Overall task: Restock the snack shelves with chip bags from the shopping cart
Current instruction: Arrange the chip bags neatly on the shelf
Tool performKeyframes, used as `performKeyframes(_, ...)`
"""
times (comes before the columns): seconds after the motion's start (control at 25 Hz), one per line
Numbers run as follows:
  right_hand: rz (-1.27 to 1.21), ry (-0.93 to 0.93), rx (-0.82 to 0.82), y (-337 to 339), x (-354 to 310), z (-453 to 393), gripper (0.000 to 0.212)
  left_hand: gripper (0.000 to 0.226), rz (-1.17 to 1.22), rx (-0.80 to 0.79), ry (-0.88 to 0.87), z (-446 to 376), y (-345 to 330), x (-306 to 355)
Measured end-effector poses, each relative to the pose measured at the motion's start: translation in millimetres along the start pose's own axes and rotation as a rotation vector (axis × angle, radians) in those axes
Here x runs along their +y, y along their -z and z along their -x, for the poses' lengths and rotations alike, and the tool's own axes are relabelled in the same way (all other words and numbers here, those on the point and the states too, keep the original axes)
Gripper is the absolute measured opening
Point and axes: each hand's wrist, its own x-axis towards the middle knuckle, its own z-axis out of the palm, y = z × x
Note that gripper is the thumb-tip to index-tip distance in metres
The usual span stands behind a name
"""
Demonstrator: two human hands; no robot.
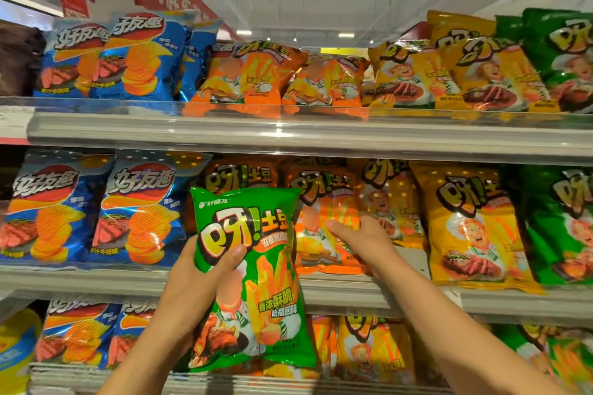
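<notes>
Shelves look pretty stocked already tbh. Taking the middle shelf (353, 295) as the reference: it's lined with bags all the way across, blue bags (138, 212) at its left end, then orange bags (324, 221), yellow bags (471, 228) and green ones (558, 224) at the far right. The shelf above it and the one below it carry the same colour order and look full too, at least along the front row. Can't see how deep the rows go.

What's in hand now: the left hand (205, 276) grips one green bag (253, 276), thumb across its front, fingers behind, held upright in front of the middle shelf's left-center, over the orange section. So it isn't shelved yet, and its matching spot would be the green stack at the right end of that shelf.

The right hand (362, 237) is up against the orange bags on the middle shelf, fingers reaching in around one; I can't tell if it's actually gripping or just nudging it.

The cart isn't in view, so no idea how many bags are left.
</notes>
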Motion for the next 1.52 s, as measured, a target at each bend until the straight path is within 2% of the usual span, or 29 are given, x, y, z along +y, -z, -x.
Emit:
performKeyframes(0.16, 0.609, -0.007, 0.189, 0, -10, 8, 0.073, 0.053, -0.010, -0.044, -0.035, 7, -20, 12)
performKeyframes(0.2, 0.674, -0.007, 0.228, 1, -11, 12, 0.078, 0.051, -0.008, -0.062, -0.041, 9, -26, 14)
performKeyframes(0.28, 0.588, 0.058, 0.295, 7, -11, 26, 0.073, 0.051, 0.003, -0.111, -0.055, 11, -37, 17)
performKeyframes(0.36, 0.440, 0.211, 0.347, 17, -5, 49, 0.057, 0.052, 0.016, -0.143, -0.059, 15, -49, 17)
performKeyframes(0.48, 0.438, 0.355, 0.357, 42, 10, 91, 0.038, 0.050, 0.046, -0.195, -0.034, 27, -77, 15)
performKeyframes(0.6, 0.409, 0.334, 0.371, 82, 28, 128, 0.033, 0.046, 0.040, -0.253, -0.001, 47, -118, 23)
performKeyframes(0.8, 0.406, 0.246, 0.402, 182, 63, 177, 0.031, 0.057, 0.062, -0.391, -0.044, 86, -209, 53)
performKeyframes(1.04, 0.446, 0.149, 0.411, 327, 112, 231, 0.025, 0.047, 0.070, -0.477, -0.084, 157, -359, 91)
performKeyframes(1.2, 0.421, 0.147, 0.460, 414, 127, 257, 0.032, 0.050, 0.065, -0.574, -0.116, 201, -439, 127)
performKeyframes(1.32, 0.390, 0.185, 0.510, 468, 120, 265, 0.043, 0.054, 0.078, -0.651, -0.232, 213, -481, 170)
performKeyframes(1.44, 0.287, 0.230, 0.529, 506, 104, 260, 0.032, 0.060, 0.088, -0.705, -0.376, 206, -511, 221)
performKeyframes(1.52, 0.265, 0.284, 0.524, 522, 90, 246, 0.029, 0.060, 0.084, -0.685, -0.479, 188, -525, 259)
